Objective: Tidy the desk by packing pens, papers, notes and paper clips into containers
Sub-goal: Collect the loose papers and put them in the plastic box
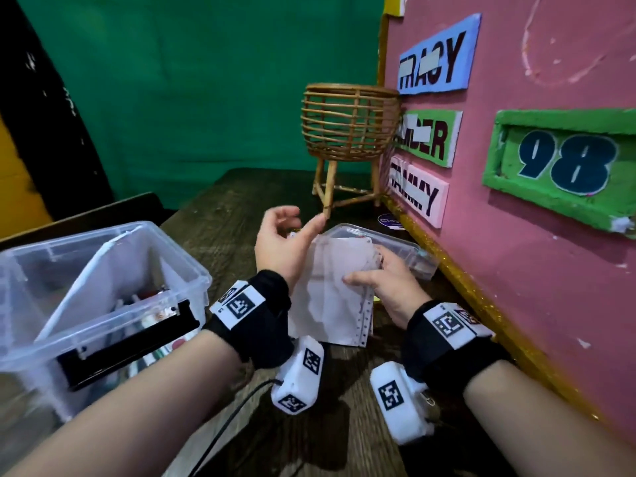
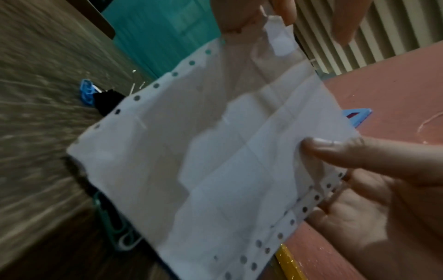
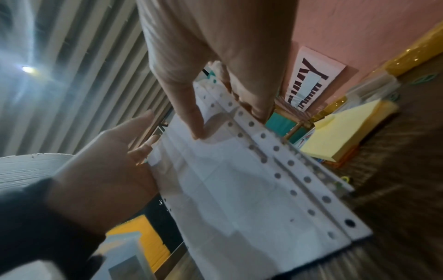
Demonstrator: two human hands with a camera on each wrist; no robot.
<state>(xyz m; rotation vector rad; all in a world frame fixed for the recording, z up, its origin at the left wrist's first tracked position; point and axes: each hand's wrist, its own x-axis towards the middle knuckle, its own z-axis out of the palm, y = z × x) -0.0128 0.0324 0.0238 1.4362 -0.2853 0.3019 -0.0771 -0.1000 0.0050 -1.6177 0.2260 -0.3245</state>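
A stack of white papers (image 1: pixel 330 297) with punched edge strips stands upright on the wooden desk (image 1: pixel 220 215). My right hand (image 1: pixel 364 270) pinches its right edge, thumb (image 3: pixel 197 127) on the front and fingers behind the perforated strip. My left hand (image 1: pixel 296 225) hovers at the stack's upper left with loosely curled fingers, and its fingertips (image 3: pixel 141 151) are at the papers' (image 3: pixel 239 189) corner. The sheets (image 2: pixel 215 161) fill the left wrist view. Blue paper clips (image 2: pixel 86 91) and teal paper clips (image 2: pixel 112 223) lie on the desk behind them.
A large clear bin (image 1: pixel 103 287) at the left holds pens and a slanted sheet. A small clear container (image 1: pixel 395 242) sits behind the papers, beside a pink board (image 1: pixel 516 218). A wicker basket stand (image 1: pixel 347 125) is at the back. Yellow sticky notes (image 3: pixel 345 132) lie near the board.
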